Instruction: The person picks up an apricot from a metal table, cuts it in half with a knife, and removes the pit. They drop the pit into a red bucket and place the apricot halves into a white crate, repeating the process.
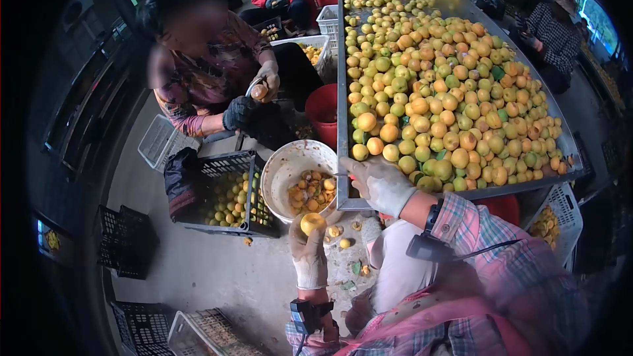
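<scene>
My left hand, in a glove with a tan palm, is closed around a round yellow fruit like a small peach. It is held just below a white bucket with orange peel and fruit pieces inside. At the near left corner of the metal table, my gloved right hand is curled around a small red-handled tool. Its thin end points left towards the bucket; the fingers hide most of it. A large heap of yellow-orange and greenish fruit lies on the table beyond this hand.
A co-worker sits at the left, holding a fruit and a tool. A black crate of fruit and a red bucket flank the white bucket. Fruit scraps lie on the floor. A white crate stands at right.
</scene>
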{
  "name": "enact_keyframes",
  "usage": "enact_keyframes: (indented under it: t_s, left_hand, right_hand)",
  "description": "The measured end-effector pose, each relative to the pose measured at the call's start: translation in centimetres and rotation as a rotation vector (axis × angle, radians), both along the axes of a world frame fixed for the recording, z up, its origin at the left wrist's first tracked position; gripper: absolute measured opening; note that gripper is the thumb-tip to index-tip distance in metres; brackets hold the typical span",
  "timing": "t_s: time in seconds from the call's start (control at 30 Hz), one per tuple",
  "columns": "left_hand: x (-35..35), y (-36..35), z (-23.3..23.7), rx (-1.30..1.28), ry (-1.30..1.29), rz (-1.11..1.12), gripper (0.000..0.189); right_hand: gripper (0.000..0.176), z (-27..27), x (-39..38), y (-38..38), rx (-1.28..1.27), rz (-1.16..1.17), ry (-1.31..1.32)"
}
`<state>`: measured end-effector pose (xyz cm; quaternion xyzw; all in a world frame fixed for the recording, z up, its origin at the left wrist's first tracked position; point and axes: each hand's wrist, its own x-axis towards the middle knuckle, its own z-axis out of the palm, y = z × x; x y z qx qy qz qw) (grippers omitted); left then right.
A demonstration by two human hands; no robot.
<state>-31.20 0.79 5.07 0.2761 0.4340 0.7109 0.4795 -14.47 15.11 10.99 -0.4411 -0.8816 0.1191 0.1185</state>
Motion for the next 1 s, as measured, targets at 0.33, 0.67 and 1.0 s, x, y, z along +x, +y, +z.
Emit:
enact_keyframes:
  t_s: [0.33, 0.67, 1.0]
  left_hand:
    - [10.5, -0.4, 3.3, 0.061, -0.239, -0.508, 0.053]
    - [24.0, -4.6, 5.5, -0.132, -0.518, -1.022, 0.067]
    - [27.7, -5.8, 7.5, -0.097, -0.523, -1.082, 0.079]
  right_hand:
    - [0.031, 3.4, 19.1, -8.7, 0.074, -0.452, 0.659]
    - [0.022, 3.7, 26.2, -20.1, 0.446, -0.440, 0.768]
    - [0.042, 0.9, 28.9, -24.0, 0.560, -0.094, 0.759]
